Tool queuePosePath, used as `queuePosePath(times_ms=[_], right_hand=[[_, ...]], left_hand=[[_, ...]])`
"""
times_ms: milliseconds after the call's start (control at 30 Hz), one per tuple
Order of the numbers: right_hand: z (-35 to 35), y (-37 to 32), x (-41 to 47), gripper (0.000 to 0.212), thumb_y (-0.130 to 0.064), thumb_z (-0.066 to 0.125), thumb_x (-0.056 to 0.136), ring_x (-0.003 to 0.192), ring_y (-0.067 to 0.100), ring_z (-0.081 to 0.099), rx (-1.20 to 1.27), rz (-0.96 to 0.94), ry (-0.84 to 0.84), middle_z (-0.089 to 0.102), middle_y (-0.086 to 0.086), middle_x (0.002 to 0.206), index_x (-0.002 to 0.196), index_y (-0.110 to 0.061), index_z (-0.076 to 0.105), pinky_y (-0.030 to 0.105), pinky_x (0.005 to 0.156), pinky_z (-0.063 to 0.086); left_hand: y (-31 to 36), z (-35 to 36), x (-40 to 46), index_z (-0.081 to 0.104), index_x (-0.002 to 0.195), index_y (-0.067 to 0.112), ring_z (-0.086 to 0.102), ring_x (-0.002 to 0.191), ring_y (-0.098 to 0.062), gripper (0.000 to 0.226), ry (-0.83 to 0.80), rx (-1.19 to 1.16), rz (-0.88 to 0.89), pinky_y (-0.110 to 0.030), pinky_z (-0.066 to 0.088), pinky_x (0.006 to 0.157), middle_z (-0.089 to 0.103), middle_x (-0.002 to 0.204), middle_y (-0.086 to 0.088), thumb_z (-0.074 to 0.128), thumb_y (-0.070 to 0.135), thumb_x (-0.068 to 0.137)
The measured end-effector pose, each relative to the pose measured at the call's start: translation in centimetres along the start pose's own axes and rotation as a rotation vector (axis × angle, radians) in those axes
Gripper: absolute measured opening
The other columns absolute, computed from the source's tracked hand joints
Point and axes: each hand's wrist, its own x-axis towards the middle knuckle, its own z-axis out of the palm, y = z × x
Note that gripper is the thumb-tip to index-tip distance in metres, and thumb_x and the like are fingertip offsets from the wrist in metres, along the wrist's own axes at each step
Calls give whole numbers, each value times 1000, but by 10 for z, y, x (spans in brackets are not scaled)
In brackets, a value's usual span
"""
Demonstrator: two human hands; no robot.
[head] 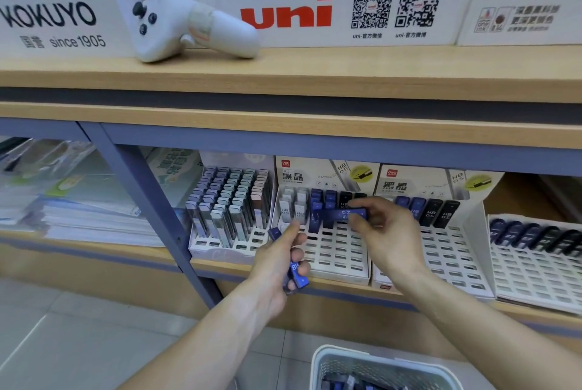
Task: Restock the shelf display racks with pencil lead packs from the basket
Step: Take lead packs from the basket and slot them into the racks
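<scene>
My left hand (280, 259) grips a small bunch of blue pencil lead packs (294, 274) in front of the middle white display rack (333, 251). My right hand (382, 232) pinches one blue pack (343, 214) marked HB 0.5, held sideways over that rack's back rows. White, blue and black packs stand in the rack's rear slots; its front slots are bare. The white basket (321, 358) sits on the floor below, with blue packs inside.
A fuller rack of grey packs (230, 204) stands to the left. Two more racks (441, 248) (535, 267) with blue and black packs sit to the right. A white handheld controller (189, 27) lies on the upper shelf. Stacked paper goods (72, 200) fill the left bay.
</scene>
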Motion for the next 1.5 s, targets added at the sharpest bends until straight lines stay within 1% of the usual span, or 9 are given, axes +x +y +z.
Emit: queuePosePath(times_ms=[267,433,600,733,933,1000,1133,1300,1500], right_hand=[[1,8,5,35,-5,77,85,81,-10,62,-205,-186,47,65,-15,87,108,-20,56,3,63,45],[3,10,8,28,-8,76,86,78,-10,63,-265,-231,21,65,-18,83,102,-24,59,5,67,49],[6,4,13,23,-6,72,90,83,4,68,-302,-348,-26,74,-9,95,108,-21,72,22,81,57],[11,4,18,28,-4,69,91,93,16,67,-396,-454,-91,70,-1,107,112,-20,77,36,88,57],[18,-2,7,31,-14,64,95,89,8,62,-398,-320,-112,63,-5,114,125,-23,65,25,86,51],[20,-9,-3,16,-28,70,92,76,7,65,-250,-125,-130,68,-9,93,107,-25,63,32,74,57],[25,-15,-27,36,-32,85,80,69,18,72,121,310,-383,75,8,80,101,-16,61,33,66,59],[20,-21,-33,42,-9,84,80,80,21,76,241,280,-361,77,7,88,111,-16,57,37,78,63],[13,-19,-27,34,-7,81,83,85,22,75,223,263,-364,77,3,87,108,-21,63,43,86,61]], left_hand=[[4,-4,0,58,95,9,40,42,-17,29,-156,-156,-74,-16,18,37,41,59,2,44,27,77],[3,-2,-1,56,92,13,49,46,-18,16,-181,-110,-72,-17,25,34,47,63,0,45,24,92],[-1,-2,2,62,102,7,60,52,-20,17,-131,-29,-5,-19,34,32,65,76,-8,60,24,102],[-4,-1,5,66,119,1,58,49,-16,43,-56,37,36,-20,30,32,70,81,-12,73,34,92],[-3,-5,6,67,120,1,52,40,-13,54,-38,38,83,-21,26,33,72,75,-12,80,40,83],[-4,-6,9,68,117,4,41,35,-12,57,5,43,98,-21,23,34,69,70,-9,80,46,81],[-3,-8,12,68,107,11,34,35,-13,52,24,28,101,-22,20,39,63,65,-8,82,51,77],[-5,-4,7,69,107,4,37,33,-11,54,-66,6,100,-20,22,30,67,67,-8,88,41,71],[-4,-5,5,70,110,5,49,48,-9,56,-50,-12,112,-19,26,29,71,84,-10,91,37,69]])
